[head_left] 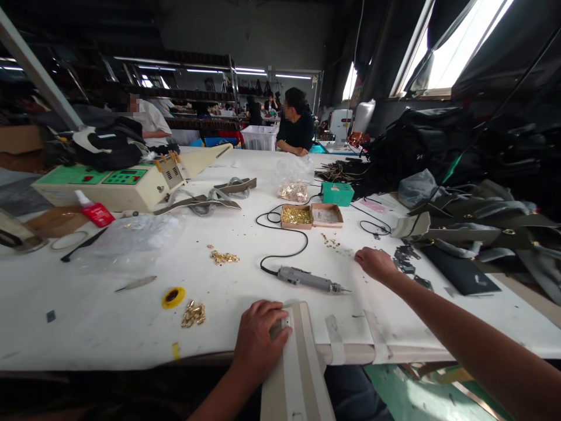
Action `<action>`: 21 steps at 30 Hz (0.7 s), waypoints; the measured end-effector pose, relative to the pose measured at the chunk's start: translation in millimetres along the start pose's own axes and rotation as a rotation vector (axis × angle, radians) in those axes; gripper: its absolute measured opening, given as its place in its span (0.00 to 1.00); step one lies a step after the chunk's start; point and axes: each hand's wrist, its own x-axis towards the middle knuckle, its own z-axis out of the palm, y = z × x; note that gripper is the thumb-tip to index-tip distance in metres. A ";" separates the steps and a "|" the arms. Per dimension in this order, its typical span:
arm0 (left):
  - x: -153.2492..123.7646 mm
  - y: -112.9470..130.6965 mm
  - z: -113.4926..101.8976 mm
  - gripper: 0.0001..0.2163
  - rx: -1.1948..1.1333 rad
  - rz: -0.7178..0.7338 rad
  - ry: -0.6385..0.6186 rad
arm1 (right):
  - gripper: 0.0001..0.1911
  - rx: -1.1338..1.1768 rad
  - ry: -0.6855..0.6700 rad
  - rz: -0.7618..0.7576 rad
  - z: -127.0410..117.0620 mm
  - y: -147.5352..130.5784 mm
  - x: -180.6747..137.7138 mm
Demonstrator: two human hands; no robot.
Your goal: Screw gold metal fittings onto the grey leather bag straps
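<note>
My left hand (262,336) grips the end of a long beige panel (298,362), which looks like a leather bag part. The panel hangs over the table's front edge towards my lap, and a small metal plate shows by my fingertips. My right hand (374,264) is stretched out over the table, its fingers closed together at the surface; whatever they pinch is hidden. Close to those fingers lie a few tiny gold pieces (331,241) and dark flat plates (405,258). Between my hands rests a grey electric screwdriver (309,279) with a black cord.
Small open boxes of gold hardware (297,216) stand mid-table, beside a green box (337,194). Gold piles (193,314), a yellow tape roll (173,297) and a red-labelled bottle (94,209) lie left. Olive bag parts (473,234) crowd the right. A co-worker (295,123) sits across.
</note>
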 end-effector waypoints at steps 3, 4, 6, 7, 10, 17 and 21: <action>-0.1 2.1 0.0 0.11 -0.025 0.001 0.006 | 0.15 -0.042 0.022 0.003 2.5 -5.1 -1.1; -0.5 2.6 0.3 0.11 -0.031 -0.003 0.010 | 0.15 -0.047 0.027 0.007 2.4 -6.0 -2.4; -1.8 3.7 1.2 0.11 -0.039 -0.016 0.012 | 0.15 -0.047 0.031 0.025 0.0 -6.1 -6.3; -2.5 4.1 1.8 0.10 -0.043 -0.025 0.010 | 0.15 -0.042 0.033 0.041 -2.4 -5.7 -8.7; -4.2 3.9 4.2 0.10 -0.052 -0.034 -0.008 | 0.16 0.033 0.070 0.087 -12.4 -6.6 -17.4; -6.2 -1.2 11.7 0.11 -0.055 -0.023 -0.024 | 0.18 0.531 -0.089 -0.111 -17.0 -82.8 -85.4; -6.4 -0.7 11.4 0.11 -0.040 -0.022 -0.035 | 0.15 0.791 -0.318 -0.376 4.8 -150.0 -129.8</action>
